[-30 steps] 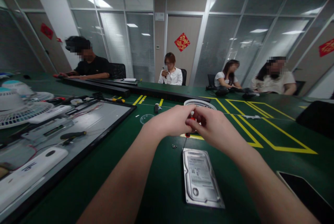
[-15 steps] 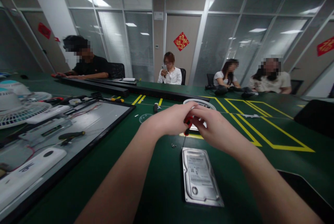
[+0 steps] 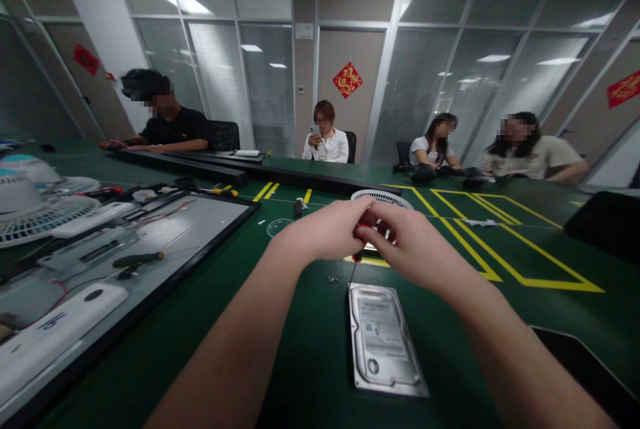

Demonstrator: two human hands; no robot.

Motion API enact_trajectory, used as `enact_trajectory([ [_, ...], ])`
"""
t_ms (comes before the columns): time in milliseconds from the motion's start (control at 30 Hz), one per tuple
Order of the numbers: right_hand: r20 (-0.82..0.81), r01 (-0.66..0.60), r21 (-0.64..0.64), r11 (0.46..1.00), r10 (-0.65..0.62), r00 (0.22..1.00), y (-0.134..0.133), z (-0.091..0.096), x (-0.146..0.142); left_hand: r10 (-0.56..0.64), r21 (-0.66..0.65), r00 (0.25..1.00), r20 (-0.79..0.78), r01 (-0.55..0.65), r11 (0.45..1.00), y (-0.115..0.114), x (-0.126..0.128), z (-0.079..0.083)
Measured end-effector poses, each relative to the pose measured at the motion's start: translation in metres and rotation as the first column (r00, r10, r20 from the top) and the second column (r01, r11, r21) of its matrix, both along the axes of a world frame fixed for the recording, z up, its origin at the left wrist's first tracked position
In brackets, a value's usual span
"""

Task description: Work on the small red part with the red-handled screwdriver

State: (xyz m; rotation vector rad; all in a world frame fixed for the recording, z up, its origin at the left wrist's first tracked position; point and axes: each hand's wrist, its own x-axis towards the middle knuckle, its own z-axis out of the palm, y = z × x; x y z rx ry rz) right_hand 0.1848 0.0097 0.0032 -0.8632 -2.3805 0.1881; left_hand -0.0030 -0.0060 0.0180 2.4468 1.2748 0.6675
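Observation:
My left hand and my right hand meet above the green table, both closed round a red-handled screwdriver. Its thin shaft points down to the far left corner of a silver hard drive lying flat in front of me. A couple of tiny screws lie on the mat just left of the drive.
A black-framed tray with white parts, wires and a screwdriver lies at left, with white fan parts beyond. A round white fan grille and a clear dish sit behind my hands. Several people sit along the far side. A dark tablet lies at right.
My hands stay on the screwdriver with small finger shifts around the handle. The hard drive has not moved.

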Motion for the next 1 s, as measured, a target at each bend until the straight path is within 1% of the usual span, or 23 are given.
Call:
enact_trajectory([
  [100, -0.012, -0.073, -0.006, 0.997, 0.073, 0.997, -0.0007, 0.0008, 0.0002, -0.013, 0.003, 1.0, 0.021, 0.013, 1.0, 0.0006, -0.001, -0.0013],
  [200, -0.005, -0.084, -0.001, 0.996, 0.084, 0.996, -0.0009, 0.0004, -0.0003, -0.025, 0.007, 0.999, 0.035, 0.025, 1.0, 0.0015, -0.0012, -0.003],
  [300, 0.008, -0.033, 0.003, 0.999, 0.033, 0.999, 0.0001, -0.0008, -0.0002, -0.036, 0.016, 0.999, 0.04, 0.035, 0.999, 0.0019, -0.0009, -0.0035],
  [500, 0.027, 0.106, 0.032, 0.994, -0.107, 0.994, 0.003, -0.0034, -0.0002, 0.002, 0.008, 1.0, 0.003, -0.002, 1.0, 0.0023, 0.0005, -0.0013],
  [567, 0.028, 0.128, 0.034, 0.991, -0.129, 0.991, 0.0018, -0.0026, -0.0006, -0.001, 0.005, 1.0, 0.003, 0.001, 1.0, 0.0022, 0.0007, -0.0009],
  [633, 0.019, 0.104, 0.031, 0.994, -0.105, 0.994, -0.0002, -0.0008, -0.0006, -0.006, 0.011, 1.0, 0.0, 0.006, 1.0, 0.0017, 0.0005, -0.0007],
  [833, 0.002, -0.064, 0.012, 0.998, 0.064, 0.998, -0.0027, 0.0016, -0.0002, -0.023, 0.019, 0.999, 0.033, 0.023, 1.0, -0.0003, -0.0012, -0.0008],
  [933, -0.004, -0.079, 0.003, 0.997, 0.079, 0.997, -0.0013, -0.0003, -0.001, -0.044, 0.009, 0.998, 0.054, 0.044, 0.999, -0.0002, -0.0014, -0.0014],
  [1000, 0.003, -0.051, -0.003, 0.999, 0.051, 0.999, 0.0, -0.0017, -0.0014, -0.063, 0.007, 0.995, 0.073, 0.063, 0.998, 0.0004, -0.0016, -0.0022],
])
